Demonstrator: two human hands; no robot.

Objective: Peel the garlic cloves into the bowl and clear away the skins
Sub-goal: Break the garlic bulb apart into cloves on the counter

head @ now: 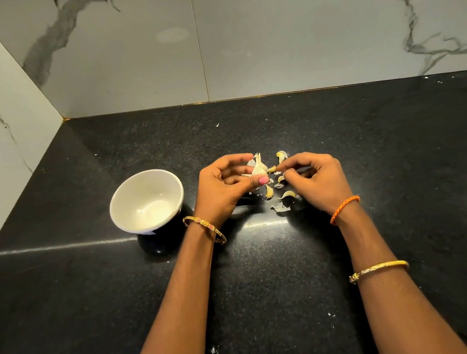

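Nearest me, black speckled counter (274, 306), glossy, with white flecks scattered between my forearms and streaks of light glaring across it. A gold bangle on each arm, an orange cord on my right wrist.

Just past the wrists, the work. My left hand (223, 188) is closed around the garlic bulb (258, 168), thumb pressed on its near side, fingers curled over the far side, stem tip pointing up. My right hand (312, 179) is pinched at the fingertips on a small clove (272, 169) right against the bulb's right side; I cannot tell whether that clove is free of the bulb.

Under and between my hands, loose cloves (269, 192) and papery skins (281, 207) lie on the counter, one more curled piece just beyond my right fingers.

Left of my left hand, near it but apart, the white bowl (127, 197) sits tipped toward me, and I see no garlic in it.

Further back, bare counter with a few crumbs, running to the corner. Then marble-look wall tiles (266, 37), pale grey with dark veins, on the far side and the left. No writing or labels to read.
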